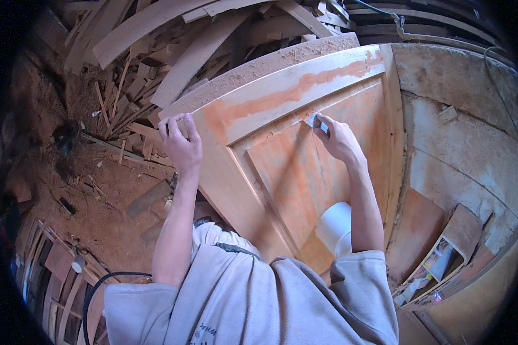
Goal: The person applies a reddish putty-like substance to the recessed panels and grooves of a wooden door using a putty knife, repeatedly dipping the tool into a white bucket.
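A wooden panel door (216, 169) lies in front of me, with orange-brown filler smeared along its far rail and across its raised panel. My right hand (341, 140) is closed around a small putty knife (313, 121). The blade meets the groove along the panel's far edge, where some filler sits. At the door's far left corner, my left hand (181, 144) rests with its fingers apart and bent, holding nothing. A white bucket (332, 224) stands on the near part of the panel, partly covered by my right forearm.
Scrap wood (147, 86) is heaped beyond and left of the door. A dusty board (259, 69) runs along its far edge. A worn grey surface (460, 149) lies to the right, with an open wooden box (443, 259) nearer me. A black cable (89, 299) curves at lower left.
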Demonstrator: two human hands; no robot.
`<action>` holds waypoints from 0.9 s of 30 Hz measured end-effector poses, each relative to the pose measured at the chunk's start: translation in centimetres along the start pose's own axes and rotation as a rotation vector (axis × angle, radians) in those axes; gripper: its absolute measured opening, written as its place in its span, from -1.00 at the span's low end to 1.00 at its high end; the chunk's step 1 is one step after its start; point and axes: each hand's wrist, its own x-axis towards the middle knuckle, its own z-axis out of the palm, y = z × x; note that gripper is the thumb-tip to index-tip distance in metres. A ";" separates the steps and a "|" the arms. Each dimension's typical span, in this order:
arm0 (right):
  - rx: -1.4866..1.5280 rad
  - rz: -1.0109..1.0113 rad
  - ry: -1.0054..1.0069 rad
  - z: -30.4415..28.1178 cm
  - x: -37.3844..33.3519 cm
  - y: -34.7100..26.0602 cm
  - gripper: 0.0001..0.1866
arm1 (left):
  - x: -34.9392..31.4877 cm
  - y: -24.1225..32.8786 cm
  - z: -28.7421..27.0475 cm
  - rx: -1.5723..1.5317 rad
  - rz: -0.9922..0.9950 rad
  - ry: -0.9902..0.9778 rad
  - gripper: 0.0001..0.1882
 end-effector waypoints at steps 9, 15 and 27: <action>0.050 -0.069 0.273 4.7 -0.6 1.1 -0.54 | -0.2 -0.1 0.0 0.038 0.009 -0.013 -0.66; 0.153 -0.040 0.328 5.0 0.5 0.7 -0.54 | -0.2 0.0 0.2 0.037 0.005 -0.021 -0.64; 1.871 0.236 0.344 9.5 -6.4 6.8 -0.73 | -0.2 0.2 0.2 0.074 -0.019 -0.032 -0.65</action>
